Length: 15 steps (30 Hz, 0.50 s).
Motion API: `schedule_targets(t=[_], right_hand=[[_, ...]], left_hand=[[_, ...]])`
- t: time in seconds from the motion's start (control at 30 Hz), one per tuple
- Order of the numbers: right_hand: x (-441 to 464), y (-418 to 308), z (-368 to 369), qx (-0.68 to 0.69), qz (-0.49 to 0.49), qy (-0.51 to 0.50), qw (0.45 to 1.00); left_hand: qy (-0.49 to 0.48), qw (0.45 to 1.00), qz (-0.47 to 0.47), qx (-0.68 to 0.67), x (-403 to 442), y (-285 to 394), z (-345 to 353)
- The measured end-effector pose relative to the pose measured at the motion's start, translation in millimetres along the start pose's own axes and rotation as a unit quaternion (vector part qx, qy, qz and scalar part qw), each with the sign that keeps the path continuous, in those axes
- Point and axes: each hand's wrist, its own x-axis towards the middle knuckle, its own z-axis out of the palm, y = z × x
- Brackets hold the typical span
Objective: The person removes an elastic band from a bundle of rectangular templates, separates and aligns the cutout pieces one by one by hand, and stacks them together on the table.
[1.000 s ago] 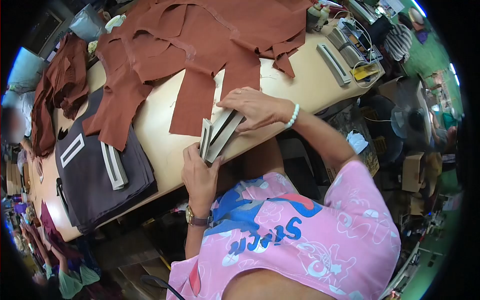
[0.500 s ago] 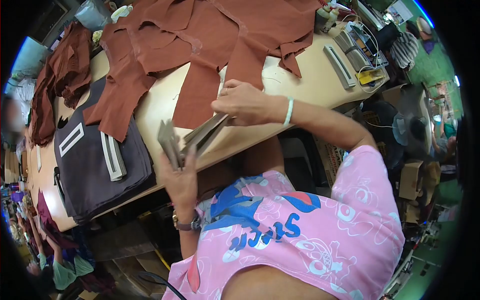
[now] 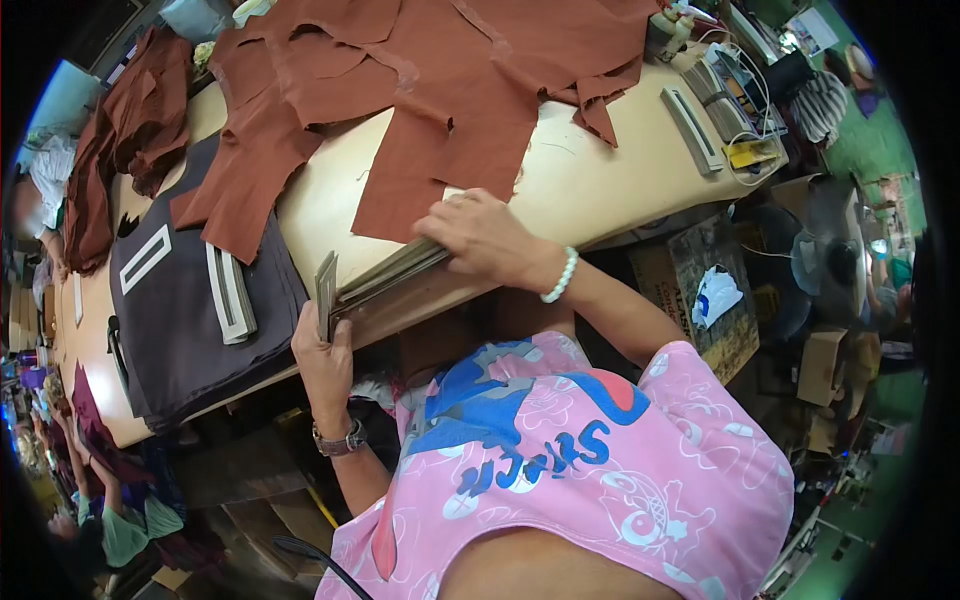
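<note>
My left hand [image 3: 325,350] is closed on a small stack of grey rectangular frames [image 3: 326,290], held upright at the table's front edge. My right hand [image 3: 480,238] grips the far end of a longer bundle of grey strips [image 3: 392,272], which slants from it down to my left hand. Brown cloth pieces [image 3: 440,130] lie just behind my hands. On the dark cloth stack [image 3: 180,330] to the left rest a single white frame [image 3: 146,259] and a pile of similar frames [image 3: 231,296].
Another long frame [image 3: 691,130] lies at the table's right, near a box with cables [image 3: 722,95] and a yellow item [image 3: 751,153]. Crumpled brown cloth [image 3: 130,150] is at the back left. A co-worker's arms [image 3: 85,455] show at the lower left.
My left hand has moved left with its small stack, apart from most of the bundle. The bundle now spans a wider gap between my hands and lies lower and flatter.
</note>
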Motion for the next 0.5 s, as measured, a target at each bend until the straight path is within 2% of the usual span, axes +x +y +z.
schedule_targets(t=[0.13, 0.43, 0.5], right_hand=[[-15.9, 11.4, -6.1, 0.108, 0.004, -0.01, 0.994], [-26.1, 11.1, 0.1, 0.287, 0.1, 0.09, 0.949], [-22.6, 0.0, 2.9, 0.281, 0.105, 0.1, 0.949]], left_hand=[[0.014, 0.999, 0.034, 0.029, 0.8, -2.1, 5.0], [0.016, 0.999, -0.046, -0.01, 5.0, 20.5, 12.2], [0.027, 0.999, -0.008, 0.036, 8.2, 12.8, 22.5]])
